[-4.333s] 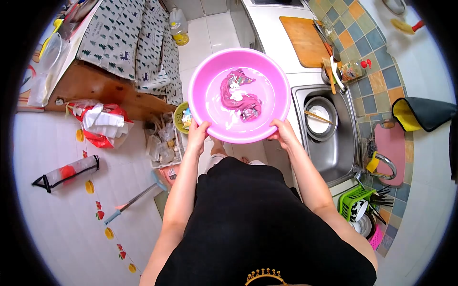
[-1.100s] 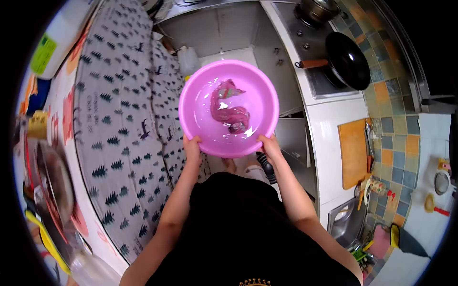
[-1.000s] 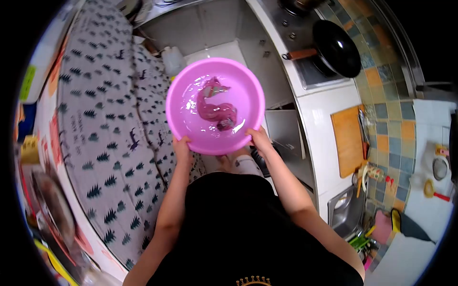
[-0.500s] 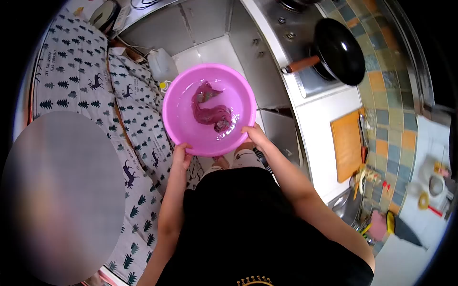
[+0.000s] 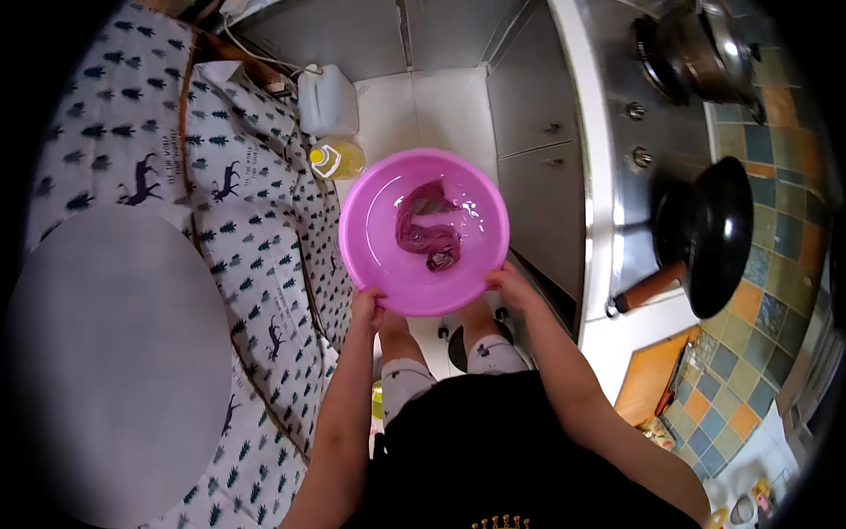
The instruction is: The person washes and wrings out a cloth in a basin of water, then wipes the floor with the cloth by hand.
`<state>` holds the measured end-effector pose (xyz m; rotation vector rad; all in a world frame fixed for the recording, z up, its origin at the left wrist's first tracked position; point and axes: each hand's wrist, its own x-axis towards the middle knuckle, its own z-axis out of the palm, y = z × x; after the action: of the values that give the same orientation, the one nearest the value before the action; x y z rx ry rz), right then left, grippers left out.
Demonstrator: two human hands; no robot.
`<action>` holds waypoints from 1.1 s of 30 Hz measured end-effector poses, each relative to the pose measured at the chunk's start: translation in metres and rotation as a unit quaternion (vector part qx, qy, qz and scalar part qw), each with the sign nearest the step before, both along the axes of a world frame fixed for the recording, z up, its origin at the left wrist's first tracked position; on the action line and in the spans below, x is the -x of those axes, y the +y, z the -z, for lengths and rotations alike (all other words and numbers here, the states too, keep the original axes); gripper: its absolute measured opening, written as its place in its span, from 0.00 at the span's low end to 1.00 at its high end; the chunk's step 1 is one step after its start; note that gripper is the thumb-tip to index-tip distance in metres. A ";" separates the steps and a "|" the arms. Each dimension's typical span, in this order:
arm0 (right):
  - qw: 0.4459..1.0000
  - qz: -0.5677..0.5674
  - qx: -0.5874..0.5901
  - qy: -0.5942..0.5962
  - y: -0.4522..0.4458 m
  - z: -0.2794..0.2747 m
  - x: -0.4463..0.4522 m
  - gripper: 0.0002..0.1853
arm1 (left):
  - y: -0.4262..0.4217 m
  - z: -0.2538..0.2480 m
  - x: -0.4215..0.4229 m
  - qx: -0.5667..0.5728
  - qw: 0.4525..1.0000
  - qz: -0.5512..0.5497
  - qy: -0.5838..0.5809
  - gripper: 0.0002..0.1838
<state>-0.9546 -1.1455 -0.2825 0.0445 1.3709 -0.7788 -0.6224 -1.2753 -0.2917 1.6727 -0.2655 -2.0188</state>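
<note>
Between my two hands I carry a round pink basin [image 5: 366, 282] in front of my body. My left hand [image 5: 367, 310] grips its near rim on the left side. On the right side of the near rim, my right hand [image 5: 509, 286] is closed round the edge. Inside the basin is water, and a twisted dark pink cloth [image 5: 427, 236] lies in it. The fingers under the rim are partly hidden.
Left stands furniture under a tree-and-deer patterned cloth [image 5: 256, 229]. A white plastic jug [image 5: 328, 101] and an oil bottle [image 5: 339, 159] are on the floor. At right, the counter holds a wok [image 5: 724, 247], a pot [image 5: 701, 53] and a cutting board [image 5: 652, 375].
The view has shifted forward along the kitchen, so the oil bottle and pot show more fully. Both hands keep hold of the basin, which appears lower and further right.
</note>
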 end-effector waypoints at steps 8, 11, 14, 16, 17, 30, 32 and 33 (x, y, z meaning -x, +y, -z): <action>0.986 0.095 -0.071 0.118 0.031 0.126 0.002 0.30 | -0.028 0.153 0.015 0.026 0.999 0.013 -0.041 0.23; 0.978 -0.027 -0.095 0.182 0.115 0.228 -0.008 0.26 | -0.038 0.233 0.005 0.063 0.996 0.032 -0.059 0.23; 0.959 -0.120 -0.133 0.218 0.164 0.278 -0.027 0.22 | -0.061 0.301 -0.008 0.030 0.993 0.098 -0.056 0.23; 0.936 -0.206 -0.131 0.253 0.204 0.310 -0.037 0.22 | -0.068 0.326 -0.004 -0.014 0.995 0.099 -0.013 0.23; 0.937 -0.226 -0.142 0.224 0.212 0.321 -0.040 0.21 | -0.078 0.323 0.009 -0.016 0.996 0.088 -0.009 0.23; 0.764 -0.612 -0.098 0.181 0.287 0.393 -0.080 0.33 | -0.128 0.443 0.058 -0.009 0.989 0.146 -0.017 0.25; 0.779 -0.595 -0.107 0.168 0.292 0.401 -0.080 0.32 | -0.139 0.457 0.052 -0.030 0.983 0.181 -0.003 0.26; 0.786 -0.587 -0.108 0.161 0.293 0.409 -0.081 0.31 | -0.141 0.460 0.053 -0.021 0.982 0.188 -0.011 0.25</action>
<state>-0.8736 -0.8522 -0.6916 -0.7388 1.4676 0.4575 -0.6756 -1.4161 -0.7519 1.7771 -0.5879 -2.2884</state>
